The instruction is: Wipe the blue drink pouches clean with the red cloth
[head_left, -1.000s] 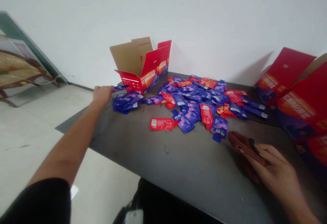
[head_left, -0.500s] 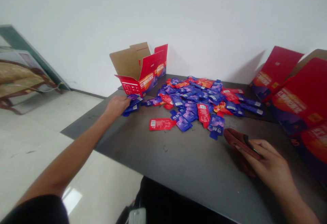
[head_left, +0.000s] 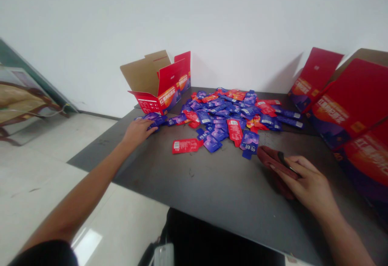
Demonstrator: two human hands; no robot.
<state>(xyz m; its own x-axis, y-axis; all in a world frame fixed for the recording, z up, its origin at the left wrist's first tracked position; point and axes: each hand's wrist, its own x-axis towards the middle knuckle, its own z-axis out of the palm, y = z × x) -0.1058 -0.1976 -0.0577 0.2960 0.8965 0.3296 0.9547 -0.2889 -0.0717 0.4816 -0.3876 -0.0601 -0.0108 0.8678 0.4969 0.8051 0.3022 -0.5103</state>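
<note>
My left hand (head_left: pixel 138 133) rests against a small heap of purple sachets (head_left: pixel 156 119) in front of the opened box at the left. Its thumb and a finger are apart, and other fingertips are hidden by the hand and the sachets. At the right, my right hand (head_left: pixel 312 185) is closed on a folded reddish-brown cloth (head_left: pixel 277 165), held close above the tabletop. A dark edge shows between the cloth's folds. Just beyond the cloth lies a purple sachet (head_left: pixel 250 141). A red sachet (head_left: pixel 185 146) lies separately, nearer the front.
A big pile of purple and red sachets (head_left: pixel 224 110) covers the table's back middle. An open red cardboard box (head_left: pixel 169 92) stands at back left; more red boxes (head_left: pixel 342 112) stand at right. The grey table (head_left: pixel 200 185) meets a white wall (head_left: pixel 230 27). A wooden chair (head_left: pixel 24 100) is far left.
My left hand has shifted over the small sachet heap, its thumb now showing apart. My right hand keeps hold of the cloth. The whole view has turned slightly, shifting the table things left.
</note>
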